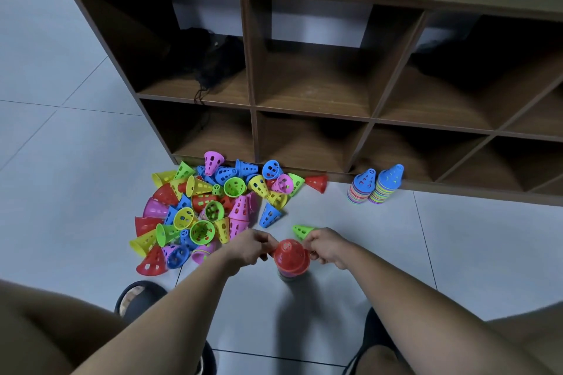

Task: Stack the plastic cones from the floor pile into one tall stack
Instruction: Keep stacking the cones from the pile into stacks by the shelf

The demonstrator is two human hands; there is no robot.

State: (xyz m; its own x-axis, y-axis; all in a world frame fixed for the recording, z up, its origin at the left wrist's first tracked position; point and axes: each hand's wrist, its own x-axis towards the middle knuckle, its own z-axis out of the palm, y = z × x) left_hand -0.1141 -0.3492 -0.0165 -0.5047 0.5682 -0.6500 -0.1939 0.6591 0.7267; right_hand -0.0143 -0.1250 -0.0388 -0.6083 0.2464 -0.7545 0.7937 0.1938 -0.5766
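- The red cone point(291, 254) is held at the top of the stack point(289, 274), which stands on the floor point(396, 253) between the person's feet, at 4 o'clock of the loose pile point(201, 210).
- Its rim is pinched at 9 o'clock by the curled fingers of the left hand point(249, 248) and at 3 o'clock by those of the right hand point(327, 248).
- A green cone point(303, 231) is seen just behind the right hand, tip towards 10 o'clock; whether it is gripped or lies on the floor cannot be told.
- The stack could be tipped if one side were pressed down harder than the other, since it is narrow and only its base is supported.
- The red cone could be jammed askew if it were lowered tilted, and later cones would then be seated crooked.
- The green cone could be knocked away if the right hand were drawn back carelessly.
- The red cone's tip is pointed up towards the camera, its open mouth down.
- Its long axis is judged near vertical and in line with the stack; any slight lean cannot be judged from above.
- Two finished stacks point(376, 187) stand at 1 o'clock, against the shelf unit point(253, 76).
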